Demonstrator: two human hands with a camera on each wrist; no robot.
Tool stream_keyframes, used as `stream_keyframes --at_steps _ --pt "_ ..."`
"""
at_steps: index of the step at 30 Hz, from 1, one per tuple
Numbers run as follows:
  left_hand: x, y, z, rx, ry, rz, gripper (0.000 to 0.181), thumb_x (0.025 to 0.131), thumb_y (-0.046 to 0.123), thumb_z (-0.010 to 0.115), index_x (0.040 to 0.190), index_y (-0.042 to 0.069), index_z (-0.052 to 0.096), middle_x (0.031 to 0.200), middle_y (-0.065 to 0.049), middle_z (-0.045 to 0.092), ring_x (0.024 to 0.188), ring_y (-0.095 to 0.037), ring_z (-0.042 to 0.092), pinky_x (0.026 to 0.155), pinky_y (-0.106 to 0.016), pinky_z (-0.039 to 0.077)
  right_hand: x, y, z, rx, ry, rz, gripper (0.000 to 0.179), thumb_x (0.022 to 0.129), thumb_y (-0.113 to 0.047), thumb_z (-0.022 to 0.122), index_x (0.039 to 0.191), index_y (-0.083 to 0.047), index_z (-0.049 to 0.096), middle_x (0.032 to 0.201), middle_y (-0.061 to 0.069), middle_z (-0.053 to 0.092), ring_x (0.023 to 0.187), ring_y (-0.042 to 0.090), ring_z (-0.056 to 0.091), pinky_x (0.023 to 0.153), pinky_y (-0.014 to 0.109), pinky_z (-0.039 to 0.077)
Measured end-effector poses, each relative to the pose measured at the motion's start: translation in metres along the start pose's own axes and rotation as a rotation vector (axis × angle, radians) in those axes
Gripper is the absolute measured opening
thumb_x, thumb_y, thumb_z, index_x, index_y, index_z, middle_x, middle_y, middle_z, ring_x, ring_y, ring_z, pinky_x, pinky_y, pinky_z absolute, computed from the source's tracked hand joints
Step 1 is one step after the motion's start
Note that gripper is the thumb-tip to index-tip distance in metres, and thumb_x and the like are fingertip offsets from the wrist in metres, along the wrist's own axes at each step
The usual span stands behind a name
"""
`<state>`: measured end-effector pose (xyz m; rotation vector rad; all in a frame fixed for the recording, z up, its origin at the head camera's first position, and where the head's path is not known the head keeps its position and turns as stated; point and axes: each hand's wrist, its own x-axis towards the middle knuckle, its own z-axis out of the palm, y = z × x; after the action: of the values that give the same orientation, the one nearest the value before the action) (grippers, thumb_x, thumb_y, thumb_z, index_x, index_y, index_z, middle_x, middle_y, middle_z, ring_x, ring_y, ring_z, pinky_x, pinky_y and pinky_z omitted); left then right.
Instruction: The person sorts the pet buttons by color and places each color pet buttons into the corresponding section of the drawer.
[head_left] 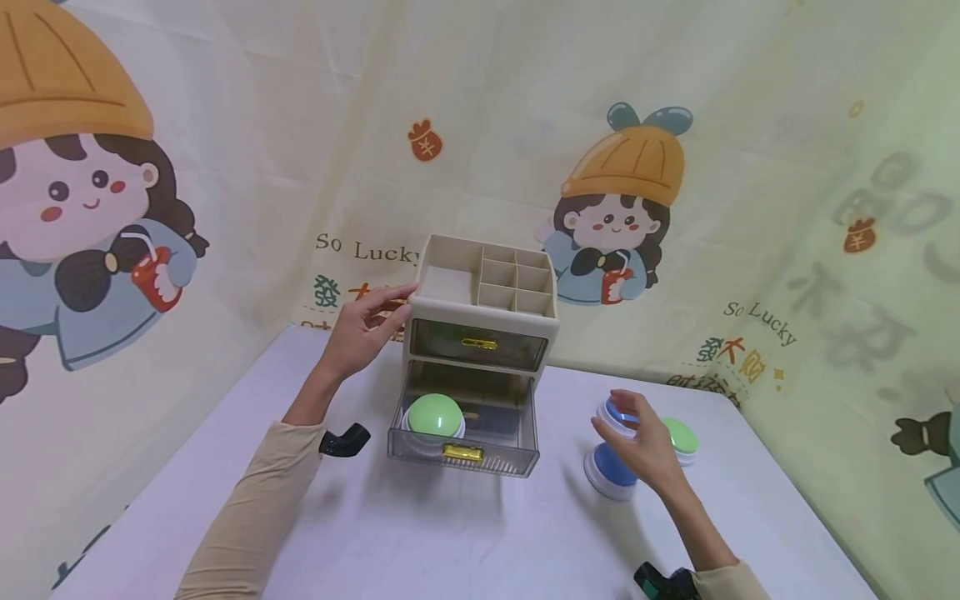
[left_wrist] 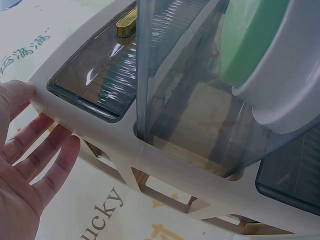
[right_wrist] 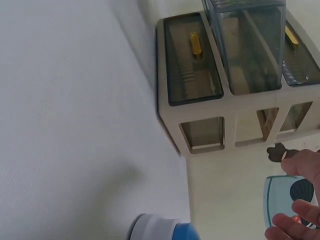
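A beige desktop drawer organizer stands on the table, its middle drawer pulled out. Inside that drawer lies a round white container with a green lid. At the organizer's upper left side, my left hand rests its thumb and fingertips on the casing, fingers fairly straight. My right hand hovers over the right of the table, thumb and fingers spread with nothing seen between them in the right wrist view. Below and behind it are a blue-topped white container and another blue-and-white one, partly hidden by the fingers.
Right of my right hand sits another green-lidded container. The organizer's top tray is split into several compartments, and a smoky upper drawer is closed. A patterned cloth hangs behind the white table.
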<state>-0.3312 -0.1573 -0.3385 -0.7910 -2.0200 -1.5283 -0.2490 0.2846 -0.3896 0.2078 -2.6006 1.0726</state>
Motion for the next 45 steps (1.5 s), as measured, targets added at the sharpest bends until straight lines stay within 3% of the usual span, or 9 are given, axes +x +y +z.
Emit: stream_keyframes --at_steps 7,21,25,29,31,35,36,41,45 --pt "0.0 0.001 0.001 -0.001 0.004 -0.008 0.042 0.1 0.007 0.065 0.142 0.008 0.061 0.137 -0.013 0.064 0.112 -0.012 0.063 0.083 -0.017 0.054 -0.003 0.011 -0.005 0.069 -0.02 0.031 0.06 0.095 -0.027 0.074 0.141 0.002 0.048 0.137 0.02 0.059 0.127 0.038 0.056 0.106 0.053 0.048" --pt "0.001 0.0 0.0 -0.012 0.004 -0.012 0.04 0.101 0.011 0.065 0.141 0.011 0.063 0.135 -0.01 0.065 0.113 -0.016 0.063 0.084 -0.018 0.055 -0.005 0.026 -0.019 0.046 0.004 0.098 0.065 0.098 -0.034 0.071 0.146 0.001 0.044 0.142 0.023 0.055 0.131 0.038 0.054 0.107 0.052 0.046" --pt "0.001 0.002 0.0 -0.009 0.004 -0.015 0.041 0.101 0.011 0.065 0.142 0.011 0.062 0.136 -0.01 0.065 0.114 -0.018 0.063 0.084 -0.018 0.054 -0.007 0.032 -0.023 0.042 0.026 0.105 0.064 0.098 -0.034 0.071 0.146 0.001 0.045 0.141 0.026 0.057 0.13 0.039 0.054 0.103 0.029 0.05" --pt "0.001 0.003 0.0 -0.008 0.001 -0.019 0.041 0.101 0.012 0.065 0.141 0.012 0.062 0.135 -0.009 0.065 0.113 -0.016 0.063 0.083 -0.018 0.054 -0.009 0.037 -0.027 0.044 0.02 0.133 0.067 0.098 -0.036 0.069 0.147 0.0 0.043 0.142 0.027 0.055 0.132 0.039 0.052 0.092 0.005 0.041" --pt "0.001 0.002 0.0 -0.005 0.0 -0.018 0.04 0.101 0.012 0.065 0.141 0.012 0.063 0.135 -0.009 0.065 0.112 -0.015 0.063 0.083 -0.018 0.054 -0.01 0.039 -0.029 0.038 0.015 0.152 0.068 0.099 -0.038 0.068 0.149 0.0 0.041 0.144 0.027 0.053 0.133 0.04 0.05 0.099 0.013 0.045" --pt "0.001 0.001 0.0 0.0 0.0 -0.013 0.04 0.101 0.011 0.064 0.141 0.011 0.062 0.135 -0.01 0.065 0.111 -0.013 0.062 0.082 -0.017 0.053 -0.012 0.044 -0.032 0.02 0.017 0.184 0.072 0.099 -0.041 0.067 0.15 0.0 0.039 0.146 0.027 0.05 0.134 0.041 0.048 0.11 0.045 0.046" --pt "0.001 0.001 0.0 0.001 -0.001 -0.011 0.04 0.101 0.011 0.064 0.141 0.011 0.062 0.135 -0.01 0.065 0.111 -0.012 0.062 0.082 -0.017 0.053 -0.012 0.045 -0.033 0.012 0.02 0.189 0.072 0.099 -0.042 0.067 0.151 0.0 0.038 0.146 0.027 0.05 0.135 0.041 0.048 0.11 0.045 0.046" --pt "0.001 0.001 -0.001 -0.002 -0.003 -0.012 0.04 0.101 0.012 0.065 0.142 0.012 0.062 0.135 -0.009 0.065 0.111 -0.013 0.063 0.083 -0.017 0.054 -0.014 0.054 -0.038 -0.003 0.045 0.199 0.072 0.099 -0.041 0.067 0.151 0.001 0.038 0.145 0.027 0.051 0.134 0.042 0.049 0.09 0.003 0.04" --pt "0.001 0.001 -0.001 -0.007 -0.003 -0.012 0.04 0.101 0.012 0.065 0.141 0.011 0.062 0.135 -0.009 0.065 0.111 -0.013 0.063 0.084 -0.017 0.054 -0.017 0.059 -0.042 0.019 0.048 0.23 0.073 0.099 -0.038 0.068 0.151 0.002 0.036 0.146 0.029 0.049 0.135 0.043 0.047 0.082 -0.004 0.033"
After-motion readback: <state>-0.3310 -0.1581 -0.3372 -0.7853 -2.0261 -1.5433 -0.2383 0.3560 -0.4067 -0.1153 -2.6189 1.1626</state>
